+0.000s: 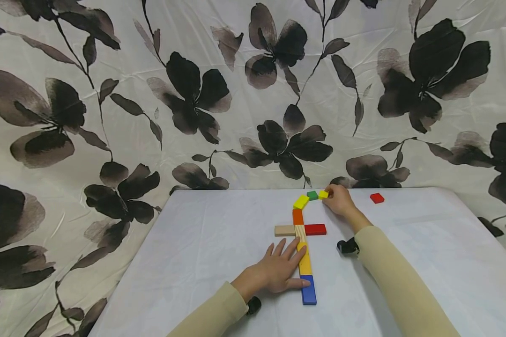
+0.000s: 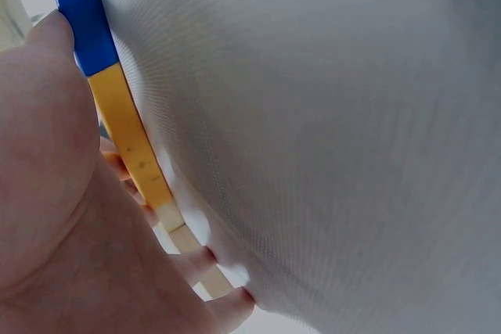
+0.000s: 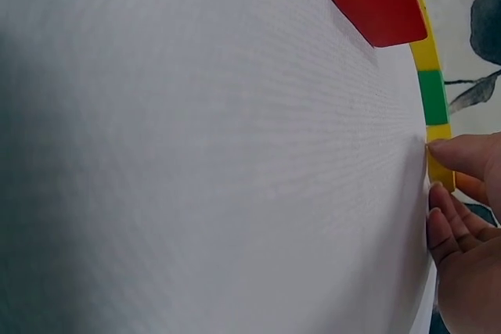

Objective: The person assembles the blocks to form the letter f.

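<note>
At the far edge of the table, my right hand (image 1: 340, 201) pinches a small yellow block (image 1: 323, 194) between thumb and fingers. That block sits at the end of a curve, against a green block (image 1: 312, 195); another yellow block (image 1: 301, 202) and an orange block (image 1: 297, 216) follow. Below them, a pale wooden block (image 1: 300, 231) has a tan block (image 1: 284, 230) on its left and a red block (image 1: 316, 229) on its right. My left hand (image 1: 277, 270) lies with spread fingers over a long yellow-orange block (image 1: 305, 266), its thumb touching the blue block (image 1: 309, 297).
A loose red block (image 1: 377, 198) lies right of my right hand. White cloth covers the table (image 1: 202, 243), and a floral curtain (image 1: 236, 103) hangs behind its far edge. Both wrists carry black devices.
</note>
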A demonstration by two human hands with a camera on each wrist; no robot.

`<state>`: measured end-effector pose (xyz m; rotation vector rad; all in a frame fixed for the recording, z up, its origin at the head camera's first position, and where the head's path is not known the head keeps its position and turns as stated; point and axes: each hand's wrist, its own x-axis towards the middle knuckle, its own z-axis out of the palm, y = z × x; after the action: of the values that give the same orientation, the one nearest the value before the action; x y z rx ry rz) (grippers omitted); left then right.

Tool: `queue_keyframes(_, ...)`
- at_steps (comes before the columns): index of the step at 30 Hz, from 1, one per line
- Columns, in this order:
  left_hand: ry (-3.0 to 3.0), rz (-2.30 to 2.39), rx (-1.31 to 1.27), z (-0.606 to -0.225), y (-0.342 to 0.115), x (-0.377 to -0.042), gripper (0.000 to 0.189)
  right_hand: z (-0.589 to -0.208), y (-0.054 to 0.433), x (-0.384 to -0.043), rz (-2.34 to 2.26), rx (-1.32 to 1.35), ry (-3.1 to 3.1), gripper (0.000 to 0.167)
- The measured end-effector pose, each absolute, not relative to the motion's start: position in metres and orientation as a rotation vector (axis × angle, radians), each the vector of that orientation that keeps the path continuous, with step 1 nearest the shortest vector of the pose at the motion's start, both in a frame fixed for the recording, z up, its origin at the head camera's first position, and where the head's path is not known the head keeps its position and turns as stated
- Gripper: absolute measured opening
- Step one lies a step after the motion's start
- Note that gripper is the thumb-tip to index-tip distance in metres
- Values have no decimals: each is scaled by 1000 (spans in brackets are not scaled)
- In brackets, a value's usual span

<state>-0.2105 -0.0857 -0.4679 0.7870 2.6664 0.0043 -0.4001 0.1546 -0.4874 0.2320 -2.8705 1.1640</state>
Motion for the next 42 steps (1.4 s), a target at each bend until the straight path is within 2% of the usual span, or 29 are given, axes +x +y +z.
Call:
queue_keyframes(12,2663,14,790,-467,-84,-210,93,-489,163,-401,1111,252,-2906,48)
queue_keyframes(24,2680,22,798,-467,-88,-214,93,-480,166,-379,1092,297,-2963,61)
queue_keyframes(42,2664,41,795,-469,-86,-211,93,-477,192,-346,974,418,-2959,60)
